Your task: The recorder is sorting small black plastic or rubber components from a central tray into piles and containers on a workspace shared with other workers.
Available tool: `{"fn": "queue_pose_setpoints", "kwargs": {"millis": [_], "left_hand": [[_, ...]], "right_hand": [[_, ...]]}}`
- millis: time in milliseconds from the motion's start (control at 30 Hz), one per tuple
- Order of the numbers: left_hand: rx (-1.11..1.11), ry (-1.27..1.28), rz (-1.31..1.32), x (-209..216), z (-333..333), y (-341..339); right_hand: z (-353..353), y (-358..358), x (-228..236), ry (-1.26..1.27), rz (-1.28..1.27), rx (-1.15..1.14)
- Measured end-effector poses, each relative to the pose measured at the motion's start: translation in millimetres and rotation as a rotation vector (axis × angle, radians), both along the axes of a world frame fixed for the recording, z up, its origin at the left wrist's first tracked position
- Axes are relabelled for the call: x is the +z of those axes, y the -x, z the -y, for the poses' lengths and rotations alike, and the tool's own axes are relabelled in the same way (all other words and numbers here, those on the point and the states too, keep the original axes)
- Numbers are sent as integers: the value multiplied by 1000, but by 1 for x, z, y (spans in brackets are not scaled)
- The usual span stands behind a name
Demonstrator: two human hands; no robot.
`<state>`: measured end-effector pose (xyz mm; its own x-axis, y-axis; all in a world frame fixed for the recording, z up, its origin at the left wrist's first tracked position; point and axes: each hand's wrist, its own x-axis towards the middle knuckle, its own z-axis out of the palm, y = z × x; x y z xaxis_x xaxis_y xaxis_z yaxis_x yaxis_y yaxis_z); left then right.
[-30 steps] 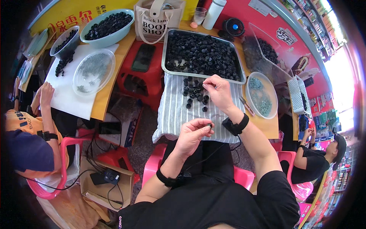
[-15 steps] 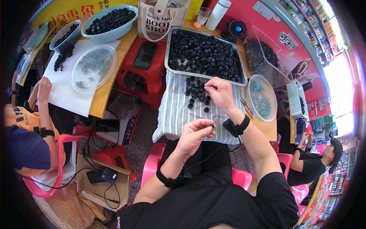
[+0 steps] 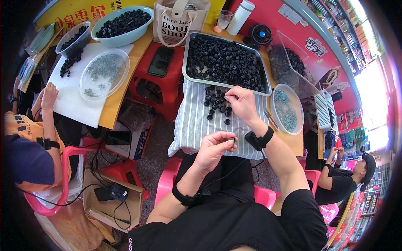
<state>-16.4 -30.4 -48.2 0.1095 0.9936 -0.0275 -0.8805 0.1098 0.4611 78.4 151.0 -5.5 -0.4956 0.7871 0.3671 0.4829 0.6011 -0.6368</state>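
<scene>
Above my lap, my left hand (image 3: pixel 212 151) pinches a small black cap (image 3: pixel 233 139) between thumb and forefinger. My right hand (image 3: pixel 242 104) is farther forward, over a grey-striped cloth (image 3: pixel 190 129), at the right edge of a loose group of black caps (image 3: pixel 215 100). Its thumb and forefinger press together; anything between them is too small to make out. Just beyond lies a metal tray (image 3: pixel 185 58) heaped with similar black caps. Right of the cloth sit a pair of tweezers (image 3: pixel 271 119) and an oval plastic tub (image 3: pixel 298 102) of tiny greenish pieces.
A clear bin (image 3: pixel 289 62) of black caps, a small fan (image 3: pixel 260 34), a white bottle (image 3: pixel 240 17) and a tote bag (image 3: pixel 180 21) line the back. A phone (image 3: pixel 160 62) rests on a red stool (image 3: pixel 142 88). Co-workers sit at left and right.
The whole view has shifted very slightly. Both hands keep nearly the same pose, and the left fingers have turned the small cap a little.
</scene>
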Motion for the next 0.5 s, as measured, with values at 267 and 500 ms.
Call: {"fn": "queue_pose_setpoints", "kwargs": {"millis": [267, 500], "left_hand": [[-3, 5, -5, 1, 0, 1], [0, -6, -38, 1, 1, 0]], "right_hand": [[5, 3, 2, -228, 179, 65], [20, 3, 8, -304, 255, 75]]}}
